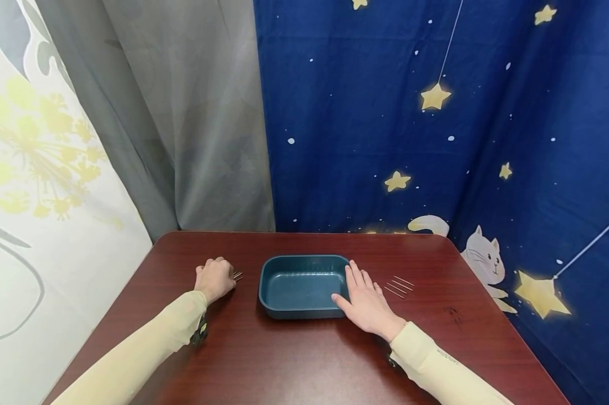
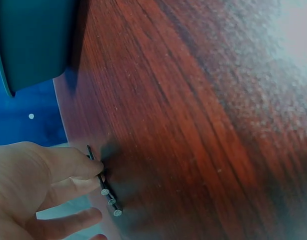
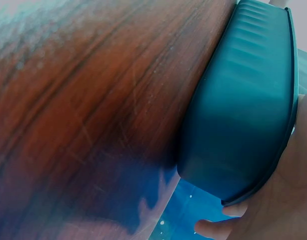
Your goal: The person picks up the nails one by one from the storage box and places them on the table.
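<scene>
A dark teal rectangular plastic tub (image 1: 304,313) stands in the middle of the table in the head view. To its left, my left hand (image 1: 215,280) is low at the tabletop, thumb and fingertips pinching at a small bunch of metal nails (image 2: 112,201). Their flat heads stick out past the fingertips in the left wrist view. The right hand (image 1: 367,304) lies with straight, spread fingers on the tub's right rim, its thumb over the inside. In the right wrist view, that palm is against the tub's edge (image 3: 238,100).
Several thin nails (image 1: 398,286) lie side by side to the right of the right hand. The reddish-brown wooden table (image 1: 304,360) ends at a far edge in front of a grey curtain (image 1: 203,112) and a blue star-patterned curtain (image 1: 355,112). Dark marks (image 1: 453,315) show at the table's right.
</scene>
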`<move>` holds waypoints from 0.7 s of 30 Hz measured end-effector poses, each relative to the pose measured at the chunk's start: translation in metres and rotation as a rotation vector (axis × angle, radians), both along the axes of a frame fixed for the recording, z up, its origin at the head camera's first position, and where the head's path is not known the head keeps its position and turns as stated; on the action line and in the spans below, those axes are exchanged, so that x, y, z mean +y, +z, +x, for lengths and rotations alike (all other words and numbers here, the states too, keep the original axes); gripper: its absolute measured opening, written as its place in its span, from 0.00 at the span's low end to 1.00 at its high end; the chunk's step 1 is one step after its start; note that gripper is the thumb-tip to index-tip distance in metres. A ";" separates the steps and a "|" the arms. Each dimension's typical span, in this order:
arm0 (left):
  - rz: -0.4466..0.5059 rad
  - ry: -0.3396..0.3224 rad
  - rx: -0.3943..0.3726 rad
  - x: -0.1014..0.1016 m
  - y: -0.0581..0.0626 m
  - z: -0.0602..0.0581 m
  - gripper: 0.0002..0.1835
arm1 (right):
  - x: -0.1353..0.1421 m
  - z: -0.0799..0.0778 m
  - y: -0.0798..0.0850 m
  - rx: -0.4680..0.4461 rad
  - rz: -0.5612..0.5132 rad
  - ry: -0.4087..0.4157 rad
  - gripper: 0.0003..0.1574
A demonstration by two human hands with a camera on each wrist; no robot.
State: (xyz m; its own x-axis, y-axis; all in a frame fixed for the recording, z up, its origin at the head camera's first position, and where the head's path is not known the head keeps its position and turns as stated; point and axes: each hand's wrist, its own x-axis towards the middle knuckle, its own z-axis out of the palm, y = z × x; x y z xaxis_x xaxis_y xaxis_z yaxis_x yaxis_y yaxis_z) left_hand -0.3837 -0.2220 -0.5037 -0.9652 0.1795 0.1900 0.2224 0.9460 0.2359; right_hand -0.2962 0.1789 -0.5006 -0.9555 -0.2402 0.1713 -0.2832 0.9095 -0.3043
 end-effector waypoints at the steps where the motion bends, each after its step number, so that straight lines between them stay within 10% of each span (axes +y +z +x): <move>1: 0.004 0.000 0.001 0.000 -0.001 0.000 0.07 | 0.000 0.000 0.000 -0.002 -0.001 0.000 0.56; 12: 0.032 0.001 0.024 -0.006 0.004 0.000 0.08 | -0.002 -0.004 0.005 -0.017 0.008 0.003 0.57; 21: 0.162 -0.020 0.184 0.009 0.039 0.005 0.04 | 0.004 -0.008 0.010 -0.009 0.018 -0.003 0.57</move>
State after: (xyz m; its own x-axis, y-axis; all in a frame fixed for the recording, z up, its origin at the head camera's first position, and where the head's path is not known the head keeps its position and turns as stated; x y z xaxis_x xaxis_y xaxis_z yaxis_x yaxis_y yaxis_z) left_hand -0.3789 -0.2126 -0.4643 -0.9082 0.1508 0.3905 0.2939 0.8940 0.3383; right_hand -0.3040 0.1832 -0.4904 -0.9578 -0.2401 0.1583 -0.2776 0.9156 -0.2909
